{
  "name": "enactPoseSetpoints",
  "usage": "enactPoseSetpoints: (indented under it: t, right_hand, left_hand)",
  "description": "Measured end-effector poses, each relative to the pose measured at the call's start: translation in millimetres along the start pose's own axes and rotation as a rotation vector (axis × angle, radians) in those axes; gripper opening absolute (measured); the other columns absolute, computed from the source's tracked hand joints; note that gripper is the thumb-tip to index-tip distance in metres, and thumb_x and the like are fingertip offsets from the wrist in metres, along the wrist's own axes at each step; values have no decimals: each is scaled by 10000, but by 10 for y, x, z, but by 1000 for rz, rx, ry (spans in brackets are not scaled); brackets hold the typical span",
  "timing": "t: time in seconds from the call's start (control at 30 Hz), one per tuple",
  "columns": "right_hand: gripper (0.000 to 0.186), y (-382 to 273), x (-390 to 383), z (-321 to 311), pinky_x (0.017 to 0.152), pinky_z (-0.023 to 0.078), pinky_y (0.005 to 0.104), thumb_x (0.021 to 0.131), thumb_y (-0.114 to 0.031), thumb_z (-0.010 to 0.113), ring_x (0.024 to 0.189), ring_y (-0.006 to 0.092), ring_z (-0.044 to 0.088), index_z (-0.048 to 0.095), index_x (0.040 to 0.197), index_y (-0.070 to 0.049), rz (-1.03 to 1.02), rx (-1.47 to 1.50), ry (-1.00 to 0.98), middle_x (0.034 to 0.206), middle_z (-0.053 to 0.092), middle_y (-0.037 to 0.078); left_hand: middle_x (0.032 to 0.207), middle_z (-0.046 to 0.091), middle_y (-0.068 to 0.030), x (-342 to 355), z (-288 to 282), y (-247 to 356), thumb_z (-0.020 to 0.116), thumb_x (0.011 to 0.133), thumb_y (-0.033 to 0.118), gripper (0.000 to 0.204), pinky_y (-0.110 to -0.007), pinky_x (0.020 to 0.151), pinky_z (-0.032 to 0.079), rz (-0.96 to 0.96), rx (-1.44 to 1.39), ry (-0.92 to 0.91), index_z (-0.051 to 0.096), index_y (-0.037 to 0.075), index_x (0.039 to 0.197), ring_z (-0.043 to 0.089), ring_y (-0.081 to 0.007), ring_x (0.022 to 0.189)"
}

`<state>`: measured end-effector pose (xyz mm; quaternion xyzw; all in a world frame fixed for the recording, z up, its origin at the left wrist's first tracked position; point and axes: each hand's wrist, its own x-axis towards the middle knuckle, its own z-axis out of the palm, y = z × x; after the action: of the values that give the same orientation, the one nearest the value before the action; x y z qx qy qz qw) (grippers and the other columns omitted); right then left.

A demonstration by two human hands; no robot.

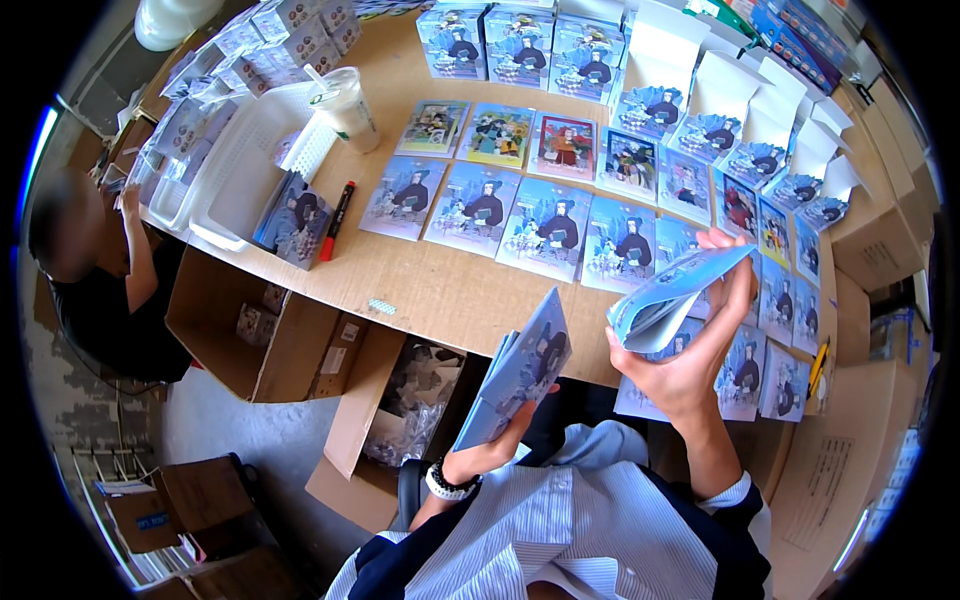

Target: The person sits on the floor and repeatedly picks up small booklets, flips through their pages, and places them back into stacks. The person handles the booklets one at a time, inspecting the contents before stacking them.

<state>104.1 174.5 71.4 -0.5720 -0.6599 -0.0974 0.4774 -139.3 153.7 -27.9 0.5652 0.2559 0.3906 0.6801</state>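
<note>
My left hand (pixel 508 442), with beaded bracelets at the wrist, is closed around a small stack of blue printed cards (pixel 525 365) tilted up in front of the table's near edge. To the right, my right hand (pixel 690 375) grips more blue printed cards (pixel 685 280). They are bowed between thumb and fingers, showing a pale inner side; how many there are I cannot tell. Beneath and beyond that hand, matching blue cards (pixel 545 228) lie in rows on the wooden table (pixel 430 280). A row of differently coloured cards (pixel 567 146) lies behind them.
Closed printed boxes (pixel 518 45) and open-lidded ones (pixel 715 95) line the far side. At left are a white plastic basket (pixel 215 215), a drink cup (pixel 345 112) and a red-black marker (pixel 338 220). Cardboard cartons (pixel 270 340) stand below the table edge. Another person (pixel 110 270) sits at far left.
</note>
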Motion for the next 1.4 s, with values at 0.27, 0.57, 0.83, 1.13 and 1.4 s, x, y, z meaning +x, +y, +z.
enactPoseSetpoints:
  t: [0.27, 0.57, 0.83, 1.13, 1.4]
  right_hand:
    - [1206, -36, 24, -33, 1122, 369, 518, 644, -207, 887, 1354, 383, 408, 109, 1537, 24, 8, 8, -64, 1458, 310, 246]
    - [1252, -14, 19, -20, 1117, 358, 499, 658, -374, 922, 1354, 389, 410, 122, 1524, 48, -9, 6, -40, 1438, 335, 266]
    - [1312, 21, 18, -47, 1121, 356, 500, 660, -460, 925, 1363, 384, 403, 92, 1533, 56, -14, 12, -29, 1452, 315, 260]
    - [1297, 32, 12, -30, 1099, 371, 499, 649, -400, 920, 1327, 365, 427, 88, 1528, 66, -25, 28, -7, 1447, 318, 245]
    - [1318, -47, 23, -24, 1059, 405, 451, 584, -359, 977, 1223, 281, 471, 127, 1530, -13, 293, 265, -101, 1302, 396, 152]
  left_hand:
    - [1329, 626, -211, 32, -2, -13, 480, 990, -19, 519, -366, 1029, 446, 63, 12, 18, 374, -3, 1498, 613, -277, 1228]
    - [1248, 665, -205, 33, 28, -6, 495, 983, -26, 429, -370, 1020, 471, -3, 11, 109, 455, -36, 1410, 637, -279, 1189]
    - [1241, 665, -227, 33, 11, -58, 517, 976, -21, 444, -386, 996, 492, 5, 50, 86, 445, -30, 1414, 651, -297, 1180]
    - [1268, 648, -233, 25, 9, -72, 514, 981, -20, 441, -399, 990, 498, 4, 72, 78, 443, -29, 1416, 652, -310, 1179]
    - [1272, 648, -224, 21, 12, -41, 509, 987, -19, 431, -389, 996, 490, 10, 79, 68, 448, -29, 1414, 644, -296, 1191]
